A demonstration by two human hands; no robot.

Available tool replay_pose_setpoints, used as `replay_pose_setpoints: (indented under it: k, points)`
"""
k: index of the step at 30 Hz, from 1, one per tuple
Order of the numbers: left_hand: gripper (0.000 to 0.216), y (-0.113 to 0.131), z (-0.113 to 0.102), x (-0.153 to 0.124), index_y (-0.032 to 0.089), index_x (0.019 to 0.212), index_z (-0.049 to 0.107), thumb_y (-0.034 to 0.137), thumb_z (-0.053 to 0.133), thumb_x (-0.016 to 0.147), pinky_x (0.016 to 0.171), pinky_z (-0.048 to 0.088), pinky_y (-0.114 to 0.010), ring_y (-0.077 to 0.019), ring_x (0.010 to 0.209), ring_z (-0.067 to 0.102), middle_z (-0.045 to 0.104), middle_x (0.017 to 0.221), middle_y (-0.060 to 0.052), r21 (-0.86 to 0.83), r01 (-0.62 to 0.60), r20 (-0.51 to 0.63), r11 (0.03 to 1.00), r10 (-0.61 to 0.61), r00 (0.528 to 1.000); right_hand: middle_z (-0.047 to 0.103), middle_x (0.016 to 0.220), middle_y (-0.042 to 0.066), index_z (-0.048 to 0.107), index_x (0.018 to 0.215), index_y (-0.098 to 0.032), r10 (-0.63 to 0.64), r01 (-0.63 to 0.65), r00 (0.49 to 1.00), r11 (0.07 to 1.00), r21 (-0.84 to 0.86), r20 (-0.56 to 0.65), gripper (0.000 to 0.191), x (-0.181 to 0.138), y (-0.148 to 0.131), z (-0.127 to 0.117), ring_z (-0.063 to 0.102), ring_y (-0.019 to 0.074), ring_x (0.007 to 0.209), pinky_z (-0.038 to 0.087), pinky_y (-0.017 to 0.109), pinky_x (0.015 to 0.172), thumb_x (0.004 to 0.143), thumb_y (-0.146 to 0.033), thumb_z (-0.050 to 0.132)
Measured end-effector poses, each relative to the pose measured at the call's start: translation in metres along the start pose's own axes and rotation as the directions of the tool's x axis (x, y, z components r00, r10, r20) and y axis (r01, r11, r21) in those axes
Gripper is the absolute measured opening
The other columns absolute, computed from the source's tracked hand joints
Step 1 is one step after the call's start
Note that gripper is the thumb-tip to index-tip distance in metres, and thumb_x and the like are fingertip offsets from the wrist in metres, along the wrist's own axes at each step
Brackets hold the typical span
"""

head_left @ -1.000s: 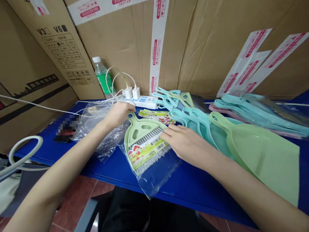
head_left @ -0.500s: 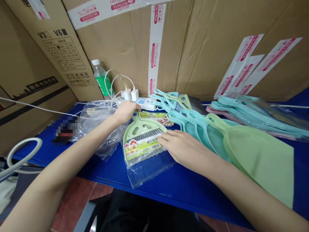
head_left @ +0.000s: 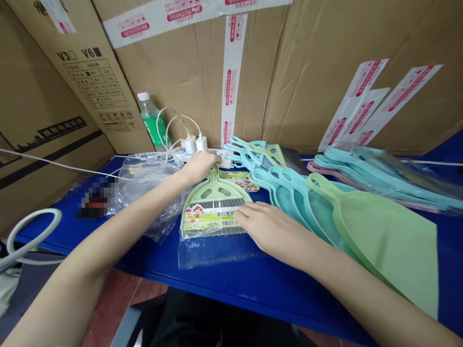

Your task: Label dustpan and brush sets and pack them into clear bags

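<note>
A light green dustpan (head_left: 194,196) with a grey-bristled brush (head_left: 217,204) lies in a clear plastic bag (head_left: 217,253) in front of me. A printed card (head_left: 202,219) crosses the brush. My left hand (head_left: 201,165) is closed at the top of the dustpan's handle, its fingertips partly hidden. At the right edge, my right hand (head_left: 265,226) grips the bagged set, with curled fingers over the card's end and the thumb out of sight. More printed cards (head_left: 240,179) lie just behind the dustpan.
Blue-green dustpans (head_left: 294,193) and a larger green one (head_left: 390,231) overlap on the right. Smaller brushes (head_left: 271,156) lie behind them. Crumpled plastic (head_left: 144,188), a bottle (head_left: 154,123) and plugged-in chargers (head_left: 195,143) are on the left. Cardboard boxes (head_left: 202,72) wall the back.
The bagged dustpan set has turned slightly, so its front edge now lies straighter across the table. My left hand has moved a little to the right with the handle.
</note>
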State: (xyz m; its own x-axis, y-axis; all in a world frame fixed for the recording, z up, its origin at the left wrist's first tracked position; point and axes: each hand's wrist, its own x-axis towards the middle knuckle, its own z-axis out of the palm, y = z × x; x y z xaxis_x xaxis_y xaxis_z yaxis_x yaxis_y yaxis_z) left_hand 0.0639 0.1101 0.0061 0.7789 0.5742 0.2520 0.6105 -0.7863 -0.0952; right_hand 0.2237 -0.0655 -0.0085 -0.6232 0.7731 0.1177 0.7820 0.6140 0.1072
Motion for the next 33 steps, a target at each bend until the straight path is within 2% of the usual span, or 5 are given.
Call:
replay_pose_setpoints:
  k: [4, 8, 13, 23, 33]
  points:
    - [0.031, 0.01, -0.019, -0.026, 0.013, 0.097, 0.072, 0.006, 0.045, 0.083, 0.073, 0.049, -0.034, -0.0224, 0.085, 0.067, 0.07, 0.093, -0.011, -0.034, -0.058, -0.018, 0.998, 0.058, 0.998, 0.067, 0.075, 0.002, 0.056, 0.076, -0.019, -0.018, 0.018, 0.999, 1.0, 0.005, -0.046, 0.028, -0.002, -0.002, 0.001, 0.062, 0.0177, 0.072, 0.044, 0.028, 0.064, 0.079, 0.008, 0.05]
    - [0.023, 0.035, -0.043, -0.078, 0.017, 0.092, 0.071, 0.018, 0.047, 0.095, 0.068, 0.051, -0.029, -0.0171, 0.076, 0.066, 0.07, 0.086, -0.005, -0.181, -0.205, 0.094, 0.962, 0.224, 0.97, 0.066, 0.075, 0.003, 0.056, 0.074, -0.018, -0.033, 0.03, 0.992, 0.999, -0.024, -0.118, 0.026, -0.004, -0.007, 0.001, 0.062, 0.0178, 0.069, 0.046, 0.028, 0.061, 0.078, 0.008, 0.052]
    - [0.023, 0.063, -0.044, -0.126, 0.016, 0.111, 0.066, 0.03, 0.058, 0.094, 0.074, 0.056, -0.034, -0.0211, 0.083, 0.068, 0.069, 0.095, -0.006, -0.209, -0.223, 0.134, 0.952, 0.254, 0.958, 0.067, 0.077, 0.003, 0.059, 0.079, -0.017, -0.065, 0.064, 0.984, 0.998, -0.007, -0.164, 0.023, -0.007, -0.012, 0.003, 0.063, 0.0187, 0.071, 0.049, 0.03, 0.063, 0.08, 0.005, 0.052]
    - [0.018, 0.067, -0.025, -0.137, 0.016, 0.108, 0.065, 0.023, 0.057, 0.093, 0.073, 0.058, -0.035, -0.0209, 0.079, 0.069, 0.069, 0.091, -0.005, -0.079, -0.279, -0.004, 0.957, 0.279, 0.96, 0.07, 0.088, 0.004, 0.068, 0.096, -0.019, -0.032, 0.046, 0.994, 0.99, 0.133, -0.109, 0.027, -0.008, -0.011, 0.005, 0.067, 0.022, 0.083, 0.053, 0.035, 0.069, 0.082, 0.001, 0.055]
    - [0.018, 0.079, -0.01, -0.134, 0.011, 0.105, 0.063, 0.024, 0.056, 0.095, 0.054, 0.055, -0.032, -0.0209, 0.069, 0.068, 0.068, 0.081, -0.004, 0.128, -0.305, -0.127, 0.944, 0.321, 0.939, 0.07, 0.085, 0.003, 0.065, 0.088, -0.02, -0.052, 0.076, 0.977, 0.991, 0.113, -0.207, 0.024, -0.006, -0.008, 0.013, 0.067, 0.0198, 0.079, 0.053, 0.033, 0.071, 0.083, 0.001, 0.054]
